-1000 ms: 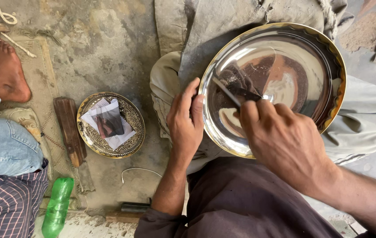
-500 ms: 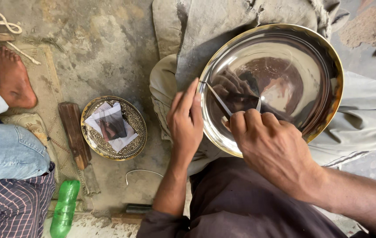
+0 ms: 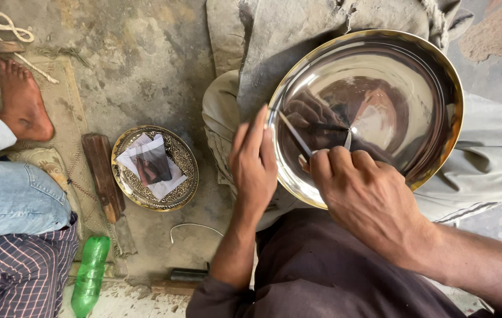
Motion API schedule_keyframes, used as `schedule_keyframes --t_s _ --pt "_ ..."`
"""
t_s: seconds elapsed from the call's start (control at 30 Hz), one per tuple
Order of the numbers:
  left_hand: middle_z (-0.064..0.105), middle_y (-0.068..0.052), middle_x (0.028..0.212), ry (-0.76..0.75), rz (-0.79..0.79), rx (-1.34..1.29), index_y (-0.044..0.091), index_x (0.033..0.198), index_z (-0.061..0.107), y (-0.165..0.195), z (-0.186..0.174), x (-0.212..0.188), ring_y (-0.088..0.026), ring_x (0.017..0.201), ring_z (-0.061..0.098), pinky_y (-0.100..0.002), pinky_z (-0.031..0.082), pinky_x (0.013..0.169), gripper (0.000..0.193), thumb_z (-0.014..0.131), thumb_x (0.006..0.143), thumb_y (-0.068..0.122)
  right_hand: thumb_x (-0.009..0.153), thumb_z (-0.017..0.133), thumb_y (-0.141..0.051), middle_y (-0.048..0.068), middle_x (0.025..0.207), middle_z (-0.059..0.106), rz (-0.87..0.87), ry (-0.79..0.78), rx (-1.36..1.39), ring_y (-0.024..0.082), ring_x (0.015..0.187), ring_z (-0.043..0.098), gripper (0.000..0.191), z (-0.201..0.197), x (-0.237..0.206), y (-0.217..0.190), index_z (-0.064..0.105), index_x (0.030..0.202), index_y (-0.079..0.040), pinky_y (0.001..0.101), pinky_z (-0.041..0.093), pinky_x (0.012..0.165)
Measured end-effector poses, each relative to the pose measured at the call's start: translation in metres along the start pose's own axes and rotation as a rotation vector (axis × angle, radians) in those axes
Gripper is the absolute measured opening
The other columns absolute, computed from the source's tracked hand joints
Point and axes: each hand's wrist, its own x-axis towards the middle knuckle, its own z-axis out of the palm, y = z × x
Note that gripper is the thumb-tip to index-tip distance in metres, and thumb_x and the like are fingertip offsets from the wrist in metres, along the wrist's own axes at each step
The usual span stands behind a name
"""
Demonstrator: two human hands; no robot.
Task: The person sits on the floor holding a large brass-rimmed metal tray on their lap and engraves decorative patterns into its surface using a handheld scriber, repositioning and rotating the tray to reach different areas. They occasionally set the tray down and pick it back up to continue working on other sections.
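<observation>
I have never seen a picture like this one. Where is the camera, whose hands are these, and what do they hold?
There is no machine here. The camera sits on a person's head and looks down, so the two arms coming from the bottom edge are that person's own. The left hand steadies the rim of a big shiny metal plate that rests on the lap. The right hand holds a thin pointed tool with its tip against the inside of the plate.

On the floor to the left lie a small patterned plate with papers in it, a wooden block, a bent wire and a green bottle. At the left edge sits another person: you see a bare foot and a jeans leg.
</observation>
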Motion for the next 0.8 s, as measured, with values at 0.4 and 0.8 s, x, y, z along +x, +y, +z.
schedule_keyframes --t_s 0.4,0.8 --pt "0.07 -0.012 0.106 -0.048 -0.116 -0.06 0.005 0.135 0.062 0.01 -0.021 -0.023 -0.024 0.089 0.071 -0.035 0.058 0.075 0.033 0.062 0.104 0.013 0.091 0.065 -0.017 0.002 0.072 0.054 0.016 0.004 0.06 0.014 0.062 0.061 0.014 -0.003 0.001 0.006 0.059 0.085 -0.006 0.0285 0.053 0.051" --pt "0.072 -0.011 0.11 0.037 0.135 -0.072 0.007 0.132 0.066 0.011 -0.006 0.039 -0.026 0.099 0.074 -0.037 0.057 0.082 0.026 0.062 0.108 0.015 0.088 0.064 -0.015 0.002 0.073 0.055 -0.01 -0.008 0.057 0.014 0.063 0.061 0.01 -0.011 -0.009 0.01 0.059 0.087 -0.007 0.0282 0.052 0.051"
